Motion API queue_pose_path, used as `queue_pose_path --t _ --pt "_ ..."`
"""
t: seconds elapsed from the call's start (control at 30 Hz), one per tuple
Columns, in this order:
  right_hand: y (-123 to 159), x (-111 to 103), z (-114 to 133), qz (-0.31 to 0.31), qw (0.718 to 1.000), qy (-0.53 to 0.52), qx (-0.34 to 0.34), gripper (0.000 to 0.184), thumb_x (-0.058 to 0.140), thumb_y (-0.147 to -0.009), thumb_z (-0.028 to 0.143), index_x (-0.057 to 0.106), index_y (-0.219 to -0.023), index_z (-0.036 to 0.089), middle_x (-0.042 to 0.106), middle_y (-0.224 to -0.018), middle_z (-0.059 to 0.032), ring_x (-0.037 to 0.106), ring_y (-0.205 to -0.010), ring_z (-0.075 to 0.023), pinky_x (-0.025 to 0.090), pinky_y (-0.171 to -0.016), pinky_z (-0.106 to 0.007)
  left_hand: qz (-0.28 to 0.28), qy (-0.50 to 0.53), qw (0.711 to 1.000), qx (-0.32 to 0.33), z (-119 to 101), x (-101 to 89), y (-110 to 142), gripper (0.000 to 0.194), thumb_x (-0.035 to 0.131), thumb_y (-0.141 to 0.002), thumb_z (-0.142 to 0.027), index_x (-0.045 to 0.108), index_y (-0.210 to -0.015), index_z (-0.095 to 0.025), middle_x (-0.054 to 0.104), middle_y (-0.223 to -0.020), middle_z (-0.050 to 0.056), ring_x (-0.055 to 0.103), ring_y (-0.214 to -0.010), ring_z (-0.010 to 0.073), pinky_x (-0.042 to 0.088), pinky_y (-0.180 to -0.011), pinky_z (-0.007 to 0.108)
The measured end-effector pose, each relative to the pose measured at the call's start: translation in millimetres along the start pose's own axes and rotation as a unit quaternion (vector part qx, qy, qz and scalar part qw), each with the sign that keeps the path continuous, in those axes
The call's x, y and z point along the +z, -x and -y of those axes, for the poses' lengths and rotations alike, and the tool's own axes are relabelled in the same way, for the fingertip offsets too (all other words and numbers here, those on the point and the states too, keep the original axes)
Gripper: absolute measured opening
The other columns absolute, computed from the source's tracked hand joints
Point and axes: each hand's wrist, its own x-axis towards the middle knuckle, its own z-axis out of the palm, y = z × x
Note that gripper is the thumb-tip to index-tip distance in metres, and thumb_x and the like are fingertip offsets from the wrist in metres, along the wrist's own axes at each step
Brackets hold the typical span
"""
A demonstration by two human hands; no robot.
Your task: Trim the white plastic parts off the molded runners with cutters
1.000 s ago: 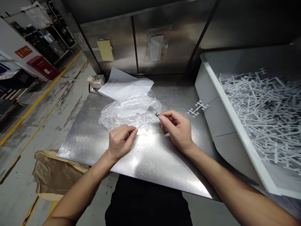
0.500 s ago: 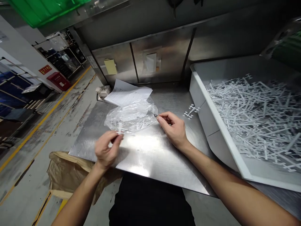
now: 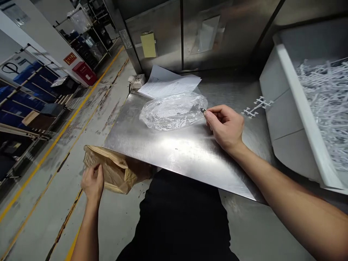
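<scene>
My right hand (image 3: pixel 225 125) rests on the steel table (image 3: pixel 176 152) and pinches a small dark metal part (image 3: pixel 203 110) at the edge of a clear plastic bag (image 3: pixel 172 110). My left hand (image 3: pixel 92 181) is down off the table's left front corner, at the mouth of a brown paper bag (image 3: pixel 116 170) on the floor. Its fingers are curled; what they hold, if anything, is hidden. A white plastic sprue (image 3: pixel 257 106) lies on the table to the right of my right hand.
A large white bin (image 3: pixel 293 112) of white plastic sprues (image 3: pixel 326 101) stands at the right. Printed papers (image 3: pixel 168 83) lie behind the clear bag, with a white power strip (image 3: pixel 137 79) at the table's back left corner. Steel panels rise behind; a yellow-lined aisle with shelving runs left.
My left hand has left the table and dropped to the brown paper bag by the left front corner. The white sprue it held is no longer seen. My right hand stays at the clear bag.
</scene>
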Motion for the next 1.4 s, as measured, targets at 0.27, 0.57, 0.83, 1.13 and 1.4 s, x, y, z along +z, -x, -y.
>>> queue_pose_path --t 0.27,0.57,0.83,1.13,1.4 --pt "-4.7 -2.5 0.9 -0.007 1.000 0.014 -0.002 0.019 0.072 -0.096 0.043 0.073 -0.088 0.025 0.069 -0.074 -0.0027 0.059 -0.067 -0.0203 0.045 -0.063 -0.036 0.088 0.175 0.832 0.519 -228.4 14.6 4.7 0.019 0.063 -0.109 -0.022 0.072 -0.126 -0.020 0.080 -0.110 0.009 0.074 -0.097 0.0216 0.057 -0.082 0.034" --pt "-5.8 -3.2 -1.0 0.002 1.000 0.009 -0.008 0.019 0.073 -0.097 0.040 0.075 -0.089 0.024 0.071 -0.078 -0.0014 0.062 -0.070 -0.0190 0.048 -0.069 -0.034 0.076 0.012 0.778 0.624 -274.1 33.1 5.4 0.025 0.056 -0.101 0.002 0.069 -0.089 -0.017 0.071 -0.088 0.006 0.058 -0.074 0.0186 0.037 -0.059 0.032" --pt "-4.2 -3.8 -3.2 0.016 1.000 0.018 0.003 0.021 0.073 -0.099 0.043 0.076 -0.091 0.024 0.071 -0.077 -0.0012 0.062 -0.070 -0.0192 0.049 -0.067 -0.034 0.166 -0.107 0.694 0.692 -309.1 22.6 3.1 0.025 0.054 -0.098 0.005 0.066 -0.087 -0.014 0.066 -0.086 0.012 0.061 -0.080 0.0264 0.037 -0.063 0.035" --pt "-6.5 -5.8 -4.7 0.021 1.000 0.011 0.015 0.023 0.072 -0.098 0.045 0.075 -0.090 0.024 0.068 -0.074 -0.0003 0.062 -0.068 -0.0196 0.047 -0.067 -0.034 0.123 -0.077 0.700 0.699 -331.5 33.4 -30.9 0.023 0.055 -0.100 0.001 0.070 -0.090 -0.012 0.069 -0.084 0.011 0.060 -0.076 0.0232 0.037 -0.060 0.032" --pt "-4.9 -5.8 -3.1 0.028 0.999 -0.001 0.019 0.023 0.072 -0.098 0.044 0.075 -0.090 0.023 0.067 -0.074 -0.0002 0.059 -0.069 -0.0186 0.045 -0.068 -0.033 -0.055 -0.040 0.773 0.631 -346.0 29.8 -87.2 0.029 0.052 -0.092 0.003 0.070 -0.080 -0.016 0.066 -0.074 0.008 0.054 -0.067 0.0209 0.028 -0.057 0.035"
